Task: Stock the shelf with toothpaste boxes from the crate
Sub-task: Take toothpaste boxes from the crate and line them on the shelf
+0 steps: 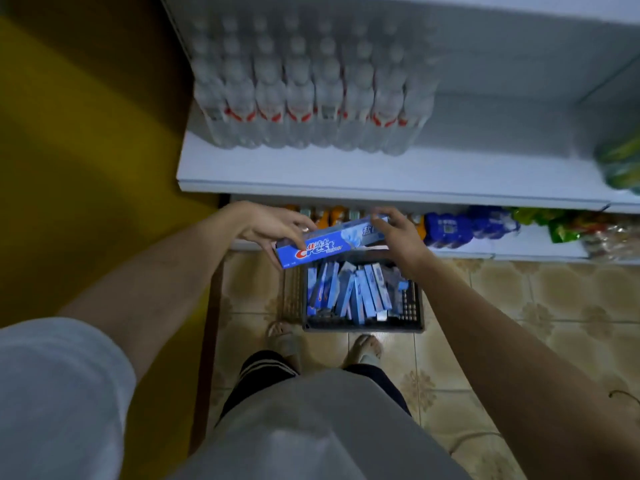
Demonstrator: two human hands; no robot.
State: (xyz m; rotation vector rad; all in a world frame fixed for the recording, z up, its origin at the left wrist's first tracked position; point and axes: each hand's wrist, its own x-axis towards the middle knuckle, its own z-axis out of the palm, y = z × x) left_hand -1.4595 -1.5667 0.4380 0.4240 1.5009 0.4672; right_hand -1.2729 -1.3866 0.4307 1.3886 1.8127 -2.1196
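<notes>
- I see my left hand (268, 227) gripping the left end of one blue toothpaste box (332, 244), held level above the crate (363, 327).
- My right hand (398, 237) curls round that box's right end.
- Below the box, the crate holds roughly ten more boxes (353, 292); I can't count exactly.
- Above the box, one white shelf (381, 174) carries seven rows of water bottles (311, 98).

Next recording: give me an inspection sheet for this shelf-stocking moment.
Surface: white shelf, bare at front and right.
Job's things: toothpaste box held above dark crate; more boxes jumbled inside.
Clutter: water bottles in rows at shelf left; green packets at right edge.
Hands: left hand and right hand each grip one end of the box.
Cables: nothing seen.
Surroundings: patterned tile floor, yellow wall, lower shelf with drinks.
</notes>
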